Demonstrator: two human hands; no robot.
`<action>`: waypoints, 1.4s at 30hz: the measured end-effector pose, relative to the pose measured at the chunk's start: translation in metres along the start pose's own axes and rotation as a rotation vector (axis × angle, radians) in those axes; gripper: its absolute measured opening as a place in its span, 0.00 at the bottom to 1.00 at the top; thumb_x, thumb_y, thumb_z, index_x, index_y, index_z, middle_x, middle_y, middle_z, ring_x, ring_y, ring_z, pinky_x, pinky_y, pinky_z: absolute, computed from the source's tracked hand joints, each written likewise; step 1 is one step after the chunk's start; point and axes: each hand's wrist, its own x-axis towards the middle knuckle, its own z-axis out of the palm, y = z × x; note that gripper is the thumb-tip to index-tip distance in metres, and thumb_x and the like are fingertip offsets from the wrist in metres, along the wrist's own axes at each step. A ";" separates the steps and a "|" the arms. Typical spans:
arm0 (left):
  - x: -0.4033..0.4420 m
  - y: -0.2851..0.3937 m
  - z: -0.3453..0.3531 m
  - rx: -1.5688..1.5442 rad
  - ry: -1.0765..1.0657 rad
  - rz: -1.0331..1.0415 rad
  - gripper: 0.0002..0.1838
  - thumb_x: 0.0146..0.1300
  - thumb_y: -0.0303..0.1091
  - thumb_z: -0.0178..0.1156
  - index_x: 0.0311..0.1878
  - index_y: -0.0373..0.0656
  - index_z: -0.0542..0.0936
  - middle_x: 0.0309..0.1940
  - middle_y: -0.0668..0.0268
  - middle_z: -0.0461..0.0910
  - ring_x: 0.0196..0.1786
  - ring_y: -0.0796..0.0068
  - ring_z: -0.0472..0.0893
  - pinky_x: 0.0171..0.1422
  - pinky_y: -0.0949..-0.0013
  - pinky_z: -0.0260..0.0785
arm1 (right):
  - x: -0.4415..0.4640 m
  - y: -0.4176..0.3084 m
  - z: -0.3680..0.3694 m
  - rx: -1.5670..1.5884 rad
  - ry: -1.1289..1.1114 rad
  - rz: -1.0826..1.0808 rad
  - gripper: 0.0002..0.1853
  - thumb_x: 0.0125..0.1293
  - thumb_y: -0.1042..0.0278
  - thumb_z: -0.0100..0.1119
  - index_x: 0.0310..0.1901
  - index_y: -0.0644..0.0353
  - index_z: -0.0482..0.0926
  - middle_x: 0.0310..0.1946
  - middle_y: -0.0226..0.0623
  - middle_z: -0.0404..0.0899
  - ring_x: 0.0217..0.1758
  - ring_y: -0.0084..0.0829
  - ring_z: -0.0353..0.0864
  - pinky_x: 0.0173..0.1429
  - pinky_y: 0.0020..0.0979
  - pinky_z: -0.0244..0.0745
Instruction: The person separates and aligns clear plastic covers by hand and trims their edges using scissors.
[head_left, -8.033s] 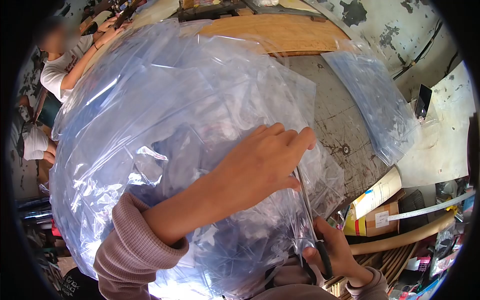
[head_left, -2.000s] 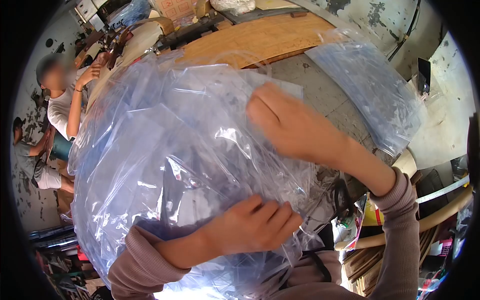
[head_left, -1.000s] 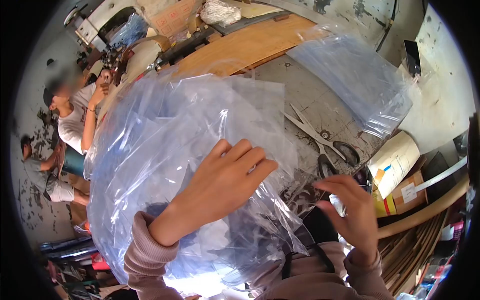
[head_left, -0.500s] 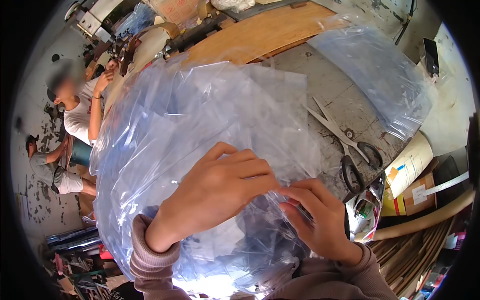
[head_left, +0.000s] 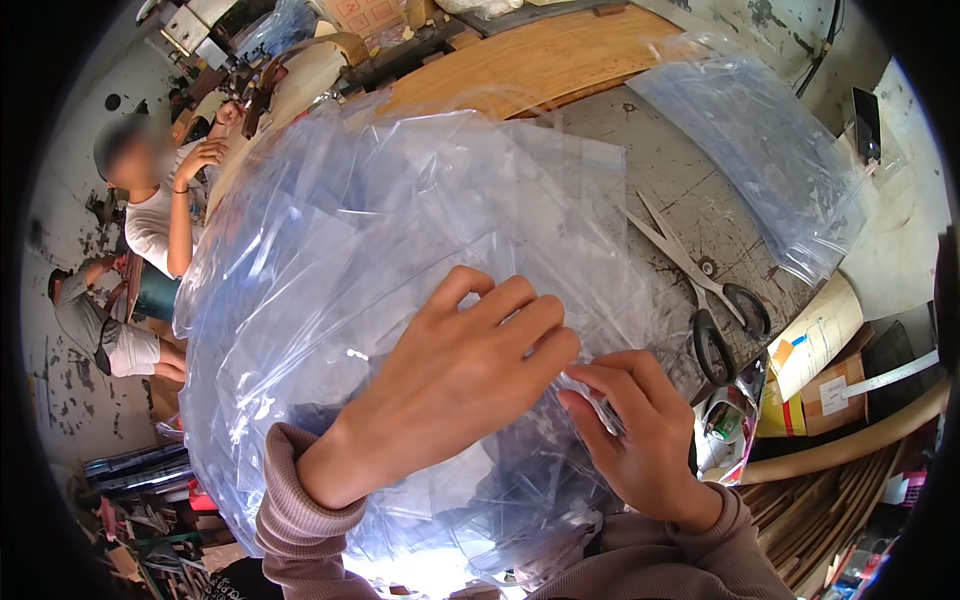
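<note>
A big heap of clear plastic sheets (head_left: 330, 250) fills the middle of the view. Over its near part my left hand (head_left: 465, 360) is closed, fingers curled down against the plastic; its fingertips are hidden. Just to the right, almost touching it, my right hand (head_left: 640, 430) pinches a bit of the clear plastic between thumb and forefinger. Black-handled scissors (head_left: 700, 280) lie with blades parted on the worn grey table (head_left: 700, 210), beyond my right hand. A flat stack of clear plastic sheets (head_left: 770, 160) rests at the table's far right.
A wooden board (head_left: 530, 60) lies along the table's far side. Two people (head_left: 150, 220) (head_left: 110, 320) are at the left. A phone (head_left: 866, 125) leans at the far right. Below it are a cardboard box (head_left: 835, 395), a curved tube (head_left: 850, 445) and wooden strips (head_left: 820, 510).
The scissors, earlier in my right hand, now lie on the table. My right hand has come in from the right beside my left hand and closed on the plastic.
</note>
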 end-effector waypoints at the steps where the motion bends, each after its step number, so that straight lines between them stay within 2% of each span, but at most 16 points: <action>1: 0.000 0.000 0.001 0.014 -0.005 0.011 0.06 0.48 0.31 0.62 0.31 0.48 0.76 0.31 0.74 0.73 0.40 0.74 0.74 0.46 0.68 0.61 | 0.000 0.000 0.000 -0.001 0.000 0.000 0.14 0.52 0.78 0.68 0.41 0.63 0.78 0.35 0.36 0.73 0.25 0.28 0.75 0.27 0.25 0.70; 7: 0.000 0.000 0.006 0.021 -0.048 0.024 0.08 0.49 0.31 0.63 0.33 0.46 0.75 0.31 0.70 0.70 0.38 0.72 0.72 0.43 0.68 0.59 | 0.004 0.004 0.003 -0.105 0.063 -0.091 0.14 0.50 0.80 0.67 0.40 0.62 0.78 0.34 0.37 0.73 0.26 0.31 0.75 0.27 0.27 0.70; 12: 0.001 -0.002 0.005 0.013 -0.037 -0.038 0.11 0.47 0.31 0.66 0.35 0.46 0.77 0.32 0.70 0.70 0.39 0.71 0.72 0.43 0.68 0.59 | 0.008 0.006 0.000 0.062 0.013 0.012 0.11 0.50 0.85 0.64 0.36 0.63 0.75 0.33 0.38 0.74 0.28 0.33 0.77 0.30 0.28 0.73; 16: 0.004 -0.001 -0.004 0.064 0.037 -0.109 0.15 0.43 0.34 0.70 0.36 0.49 0.77 0.35 0.71 0.71 0.42 0.71 0.73 0.50 0.62 0.57 | 0.011 0.007 -0.001 0.069 0.044 0.005 0.11 0.52 0.85 0.62 0.36 0.64 0.74 0.33 0.38 0.74 0.29 0.32 0.78 0.30 0.28 0.73; 20: 0.003 -0.003 -0.008 0.068 0.064 -0.167 0.17 0.42 0.36 0.72 0.36 0.50 0.77 0.38 0.72 0.72 0.45 0.70 0.72 0.56 0.57 0.52 | 0.012 0.010 0.002 0.165 0.065 0.122 0.08 0.56 0.86 0.58 0.36 0.65 0.73 0.32 0.38 0.75 0.28 0.30 0.79 0.32 0.25 0.75; 24: 0.002 -0.007 -0.007 0.020 0.071 -0.192 0.16 0.42 0.35 0.72 0.36 0.51 0.77 0.38 0.73 0.71 0.45 0.70 0.71 0.54 0.59 0.50 | 0.015 0.011 0.001 0.290 0.041 0.232 0.07 0.58 0.86 0.55 0.36 0.66 0.72 0.32 0.38 0.76 0.29 0.28 0.80 0.33 0.24 0.78; 32: 0.002 -0.014 -0.006 -0.313 0.056 -0.239 0.13 0.43 0.28 0.71 0.32 0.53 0.79 0.36 0.75 0.72 0.41 0.73 0.69 0.48 0.64 0.48 | 0.011 0.018 0.009 0.282 0.101 0.168 0.06 0.58 0.86 0.56 0.36 0.67 0.73 0.32 0.39 0.76 0.30 0.27 0.79 0.32 0.23 0.77; 35: 0.003 -0.007 0.001 -0.163 0.085 -0.243 0.12 0.44 0.29 0.71 0.32 0.53 0.79 0.35 0.77 0.73 0.39 0.72 0.68 0.47 0.65 0.48 | 0.011 0.019 0.008 0.275 0.105 0.167 0.06 0.58 0.85 0.58 0.35 0.66 0.72 0.32 0.39 0.76 0.29 0.27 0.79 0.32 0.24 0.77; 40: 0.008 -0.003 0.010 -0.151 0.141 -0.155 0.09 0.47 0.33 0.69 0.32 0.53 0.79 0.35 0.78 0.75 0.43 0.73 0.70 0.50 0.61 0.48 | 0.011 0.021 0.006 0.267 0.127 0.100 0.07 0.58 0.85 0.59 0.35 0.66 0.72 0.31 0.38 0.75 0.28 0.29 0.78 0.32 0.26 0.74; 42: 0.009 -0.004 0.013 -0.143 0.136 -0.117 0.08 0.48 0.33 0.69 0.31 0.53 0.79 0.34 0.78 0.75 0.44 0.74 0.70 0.51 0.60 0.48 | 0.013 0.014 -0.011 0.132 -0.040 0.092 0.09 0.59 0.79 0.60 0.39 0.65 0.72 0.36 0.42 0.73 0.36 0.37 0.77 0.39 0.33 0.73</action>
